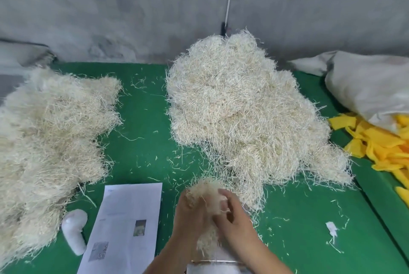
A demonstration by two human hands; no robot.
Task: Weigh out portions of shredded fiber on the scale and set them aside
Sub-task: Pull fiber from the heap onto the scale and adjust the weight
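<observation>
Head view, green bench (143,118): one large mound of shredded fiber (239,109) at centre right, a second flatter fiber heap (44,132) at left, loose strands scattered between. At the near edge, left hand (192,211) and right hand (236,216) both curl their fingers round a small fiber tuft (205,189), held over a metal-rimmed scale (219,262), partly hidden. Also present: printed paper sheet (124,225), white plastic piece (74,234), yellow scraps (380,145), grey sack (371,83).
</observation>
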